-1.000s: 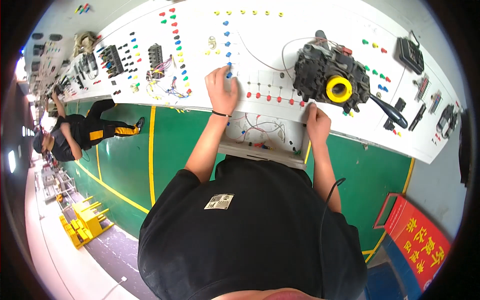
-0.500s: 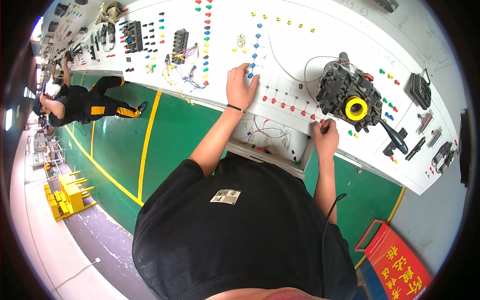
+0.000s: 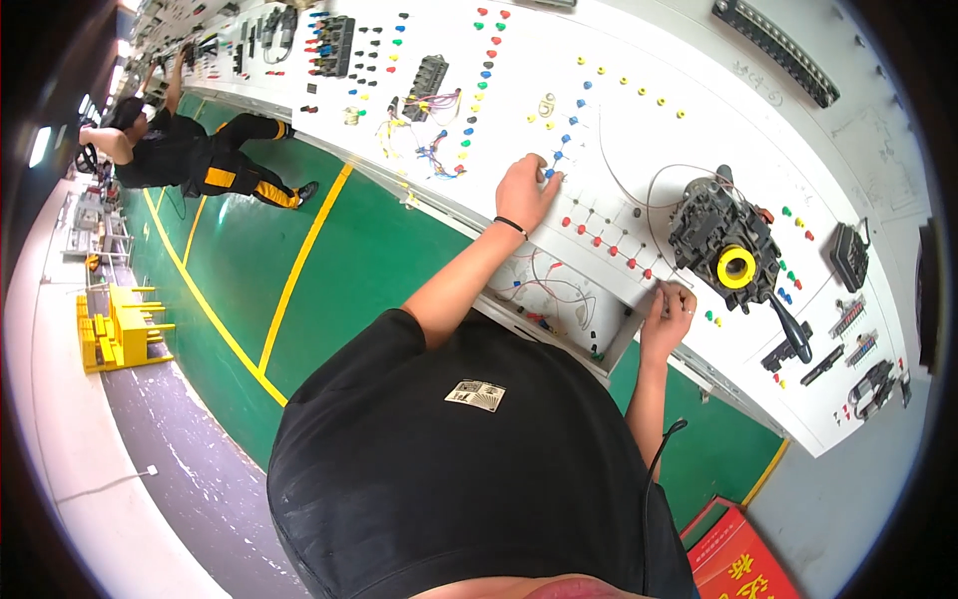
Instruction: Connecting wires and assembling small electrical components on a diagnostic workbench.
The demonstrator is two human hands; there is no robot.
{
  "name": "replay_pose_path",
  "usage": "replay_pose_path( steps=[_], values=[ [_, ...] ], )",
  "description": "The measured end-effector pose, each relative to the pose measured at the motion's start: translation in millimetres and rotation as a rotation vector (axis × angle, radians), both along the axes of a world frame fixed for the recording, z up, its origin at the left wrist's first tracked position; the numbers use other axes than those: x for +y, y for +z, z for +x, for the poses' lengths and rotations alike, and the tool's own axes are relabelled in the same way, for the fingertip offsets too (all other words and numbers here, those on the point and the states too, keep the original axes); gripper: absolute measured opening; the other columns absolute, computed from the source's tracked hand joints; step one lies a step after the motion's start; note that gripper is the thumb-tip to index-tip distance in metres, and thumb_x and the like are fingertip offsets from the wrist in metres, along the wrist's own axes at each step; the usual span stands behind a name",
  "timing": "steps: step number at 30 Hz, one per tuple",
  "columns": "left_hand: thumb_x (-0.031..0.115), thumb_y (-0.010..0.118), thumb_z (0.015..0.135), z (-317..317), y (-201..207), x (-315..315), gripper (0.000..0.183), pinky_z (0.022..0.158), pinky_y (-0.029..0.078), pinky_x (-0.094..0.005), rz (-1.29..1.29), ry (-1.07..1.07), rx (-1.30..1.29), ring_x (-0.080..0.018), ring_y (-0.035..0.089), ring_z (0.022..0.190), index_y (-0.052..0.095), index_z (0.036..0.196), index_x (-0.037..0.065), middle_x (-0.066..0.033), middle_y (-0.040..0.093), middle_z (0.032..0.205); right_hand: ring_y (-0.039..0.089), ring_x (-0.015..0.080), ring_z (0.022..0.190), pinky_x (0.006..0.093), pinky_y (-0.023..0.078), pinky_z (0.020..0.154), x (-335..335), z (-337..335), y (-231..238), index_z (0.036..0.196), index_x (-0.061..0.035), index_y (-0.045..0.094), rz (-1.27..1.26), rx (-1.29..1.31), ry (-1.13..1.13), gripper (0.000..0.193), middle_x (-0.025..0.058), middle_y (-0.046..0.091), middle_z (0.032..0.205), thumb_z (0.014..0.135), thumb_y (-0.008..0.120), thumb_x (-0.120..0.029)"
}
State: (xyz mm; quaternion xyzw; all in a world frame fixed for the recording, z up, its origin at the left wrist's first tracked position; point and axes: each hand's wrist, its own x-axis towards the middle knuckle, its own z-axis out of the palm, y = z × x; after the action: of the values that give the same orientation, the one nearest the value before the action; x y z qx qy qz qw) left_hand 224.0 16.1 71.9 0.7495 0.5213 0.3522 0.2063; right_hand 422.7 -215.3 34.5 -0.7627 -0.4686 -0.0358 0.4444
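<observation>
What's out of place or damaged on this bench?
Nothing looks spilled or broken. Oddest is the open drawer under the bench: thin wires lie loosely looped in it. Coloured wires also straggle near the black connector block. The blue row by the left hand and red row look straight.

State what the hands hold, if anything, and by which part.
The left hand is at the lowest blue piece; whether it grips it cannot be told. The right hand is curled near the red pieces; anything held cannot be made out.
</observation>
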Motion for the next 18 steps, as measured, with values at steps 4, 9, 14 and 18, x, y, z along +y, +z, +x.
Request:
replay_pose_path(
  steps=[4, 9, 14, 18],
  values=[
    [0.02, 0.068, 0.082, 0, 0, 2, 0.019, 0.066, 0.047, -0.0399, -0.116, -0.028, -0.002, -0.0316, 0.059, 0.075, 0.057, 0.09, 0.006, -0.0134, 0.06, 0.079, 0.058, 0.0296, 0.091, 0.0365, 0.05, 0.077, 2, -2, 1, 0.096, -0.0009, 0.066, -0.037, 0.11, -0.032, 0.011, 0.0142, 0.058, 0.099, 0.085, 0.065, -0.002],
    [0.012, 0.067, 0.079, -4, -16, 1, 0.019, 0.073, 0.048, -0.0403, 0.171, -0.07, 0.023, -0.0306, 0.056, 0.089, 0.058, 0.095, 0.007, -0.0123, 0.057, 0.09, 0.059, 0.0286, 0.088, 0.0355, 0.05, 0.074, 4, 4, -11, 0.091, -0.0006, 0.064, 0.016, 0.007, -0.004, 0.009, 0.0136, 0.059, 0.095, 0.085, 0.068, -0.006],
    [0.01, 0.067, 0.078, -11, -11, -4, 0.021, 0.08, 0.046, -0.0402, 0.192, -0.055, -0.065, -0.0321, 0.054, 0.094, 0.059, 0.097, 0.007, -0.0126, 0.057, 0.094, 0.053, 0.0204, 0.065, 0.0307, 0.045, 0.06, 10, 4, -12, 0.078, -0.0008, 0.059, 0.07, -0.021, -0.046, 0.017, 0.0095, 0.057, 0.079, 0.084, 0.071, -0.012],
    [0.01, 0.067, 0.078, -4, -17, -2, 0.014, 0.081, 0.045, -0.0401, 0.179, -0.079, -0.113, -0.0321, 0.054, 0.093, 0.061, 0.09, 0.006, -0.012, 0.057, 0.091, 0.05, 0.0225, 0.06, 0.0343, 0.042, 0.056, 6, 7, -21, 0.073, -0.0025, 0.054, 0.037, -0.017, -0.14, 0.023, 0.0088, 0.053, 0.071, 0.082, 0.073, -0.013]
  ],
)
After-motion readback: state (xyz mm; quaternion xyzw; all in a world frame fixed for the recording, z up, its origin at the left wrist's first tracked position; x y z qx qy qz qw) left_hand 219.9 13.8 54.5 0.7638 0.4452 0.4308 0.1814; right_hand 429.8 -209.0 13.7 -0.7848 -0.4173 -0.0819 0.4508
